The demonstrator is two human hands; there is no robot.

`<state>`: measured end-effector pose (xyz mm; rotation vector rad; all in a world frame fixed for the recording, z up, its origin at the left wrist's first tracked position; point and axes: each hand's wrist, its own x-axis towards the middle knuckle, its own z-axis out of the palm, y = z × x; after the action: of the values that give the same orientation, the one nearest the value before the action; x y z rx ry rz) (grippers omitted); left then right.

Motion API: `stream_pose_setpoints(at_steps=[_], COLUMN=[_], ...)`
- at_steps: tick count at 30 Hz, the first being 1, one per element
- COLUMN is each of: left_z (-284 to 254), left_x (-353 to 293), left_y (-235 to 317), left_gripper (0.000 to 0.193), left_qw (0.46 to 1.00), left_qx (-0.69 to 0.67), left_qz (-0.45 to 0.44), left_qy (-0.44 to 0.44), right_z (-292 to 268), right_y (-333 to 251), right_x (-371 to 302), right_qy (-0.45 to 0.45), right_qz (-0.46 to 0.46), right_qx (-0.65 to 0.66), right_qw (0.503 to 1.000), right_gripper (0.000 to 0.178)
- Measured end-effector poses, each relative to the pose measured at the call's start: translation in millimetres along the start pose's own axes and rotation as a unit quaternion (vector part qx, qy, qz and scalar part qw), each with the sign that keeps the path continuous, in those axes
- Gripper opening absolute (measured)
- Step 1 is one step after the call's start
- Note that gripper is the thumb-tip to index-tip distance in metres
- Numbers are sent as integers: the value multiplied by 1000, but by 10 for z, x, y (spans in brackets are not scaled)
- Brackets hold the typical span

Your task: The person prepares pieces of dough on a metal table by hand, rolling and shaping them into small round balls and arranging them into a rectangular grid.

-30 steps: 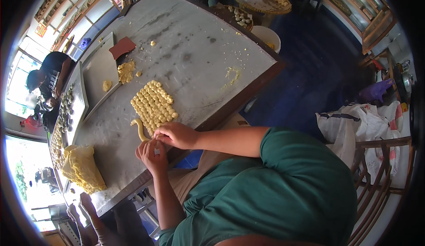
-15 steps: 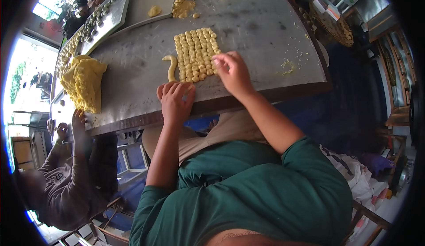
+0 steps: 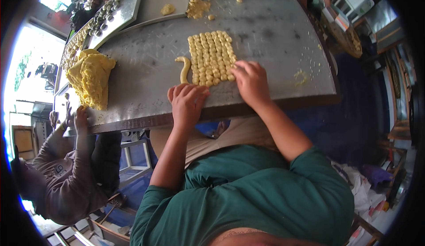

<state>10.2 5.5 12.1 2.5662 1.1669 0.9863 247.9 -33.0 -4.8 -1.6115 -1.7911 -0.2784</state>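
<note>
1. As dough balls [image 3: 212,56] sit packed in rows on a metal table [image 3: 279,60], a curved rope [image 3: 186,70] of similar yellow dough lies just left of them, close to the near edge.
2. The left hand [image 3: 186,101] bends over the rope's near end, fingers loosely curled; whether they grip it cannot be told.
3. The right hand [image 3: 252,82] meets the rows' lower right edge, thumb and fingertips drawn narrow; whether anything sits between them is hidden.
4. The step in hand appears to be portioning the rope and setting the pieces into rows. The next move seems to call for a light fingertip touch, squaring the edge without flattening neighbours, with the rope kept steady.
5. Farther out, a dough mound [image 3: 90,78] rests at left; crumbled dough [image 3: 198,8] lies beside a tray [image 3: 159,2] beyond the rows.
6. At lower left, a co-worker's hand [image 3: 80,118] reaches the table's edge.
</note>
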Motion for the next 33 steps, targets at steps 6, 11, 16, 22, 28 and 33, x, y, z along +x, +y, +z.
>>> stream_pose_setpoints(at_steps=[6,11,16,22,28,33], left_z=[-3,43,5,58,76,71], left_x=[-17,-34,49,-47,-21,-64], left_y=[-30,-77,6,-142,-108,-130], left_gripper=[35,45,37,25,22,20], left_qw=[995,993,994,999,1000,999], left_qx=[-68,-28,-28,11,8,-5], left_qz=[-71,-109,-93,-45,-17,6], left_qy=[28,-34,-40,3,22,38], right_z=[51,282,264,273,344,357], right_y=[-647,-658,-600,-677,-636,-639], right_x=[90,72,67,66,5,-25], right_qy=[-137,-144,-97,-55,-73,-46], right_qz=[64,124,137,74,60,51], right_qx=[373,358,409,358,348,363], right_qw=[915,914,897,929,933,929], right_gripper=[37,25,20,26,25,16])
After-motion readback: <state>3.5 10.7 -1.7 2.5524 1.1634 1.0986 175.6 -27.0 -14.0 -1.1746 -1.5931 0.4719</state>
